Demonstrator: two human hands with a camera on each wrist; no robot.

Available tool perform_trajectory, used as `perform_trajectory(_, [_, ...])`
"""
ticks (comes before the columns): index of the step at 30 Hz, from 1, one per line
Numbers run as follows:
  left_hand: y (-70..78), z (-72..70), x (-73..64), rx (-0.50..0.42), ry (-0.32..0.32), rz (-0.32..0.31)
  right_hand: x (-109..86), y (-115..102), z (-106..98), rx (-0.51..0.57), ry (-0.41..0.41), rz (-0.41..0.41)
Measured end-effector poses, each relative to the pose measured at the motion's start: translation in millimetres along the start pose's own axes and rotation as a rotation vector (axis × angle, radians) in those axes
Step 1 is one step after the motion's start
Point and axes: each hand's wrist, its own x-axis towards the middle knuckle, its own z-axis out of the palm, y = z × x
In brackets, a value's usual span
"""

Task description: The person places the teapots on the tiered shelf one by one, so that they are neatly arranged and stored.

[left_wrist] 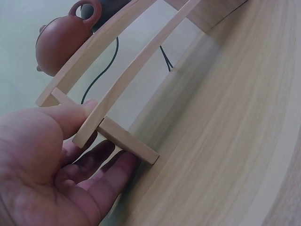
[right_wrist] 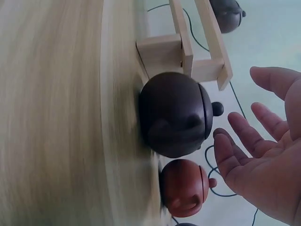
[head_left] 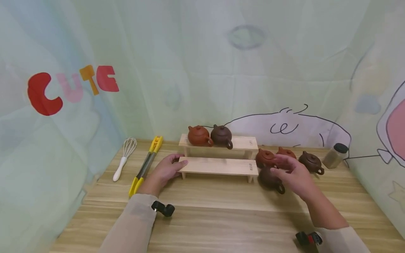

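Note:
My left hand (head_left: 167, 168) pinches the left end of a low wooden stand (head_left: 218, 166); in the left wrist view the thumb lies on the board and the fingers curl beneath, beside its leg (left_wrist: 131, 141). Behind it, a taller stand (head_left: 242, 142) bears a reddish-brown teapot (head_left: 198, 136) and a dark brown teapot (head_left: 220, 135). My right hand (head_left: 297, 177) hovers with spread fingers over a dark teapot (right_wrist: 171, 115) at the low stand's right end, apart from its lid knob. Close by are a reddish teapot (head_left: 264, 158) and another reddish teapot (head_left: 286, 151), partly covered by the hand.
Farther right stand another dark teapot (head_left: 311, 162) and a jar with a black lid (head_left: 336, 156). Left of the stands lie yellow-and-grey tongs (head_left: 146, 167) and a white-handled whisk (head_left: 124, 160). A printed curtain (head_left: 202, 70) hangs behind the wooden table (head_left: 215, 225).

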Motion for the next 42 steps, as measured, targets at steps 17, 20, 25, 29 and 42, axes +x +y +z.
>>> perform_trajectory(17, [-4.0, -5.8, 0.9, -0.005, -0.005, 0.003, 9.5, 28.7, 7.1, -0.057, -0.167, 0.067])
perform_trajectory(20, [-4.1, -5.7, 1.5, -0.011, -0.015, 0.004, 8.3, 29.0, 7.1, -0.079, -0.182, 0.065])
perform_trajectory(25, [-3.9, -5.0, 2.1, -0.01, -0.021, 0.006, 6.5, 29.0, 7.6, -0.086, -0.195, 0.06])
perform_trajectory(29, [-2.4, -4.5, 1.8, -0.008, -0.018, 0.004, 6.8, 29.0, 8.0, -0.114, -0.178, 0.053])
perform_trajectory(42, [-1.7, -2.9, 1.8, -0.016, -0.024, 0.014, 5.2, 15.5, 1.5, -0.101, -0.131, 0.05])
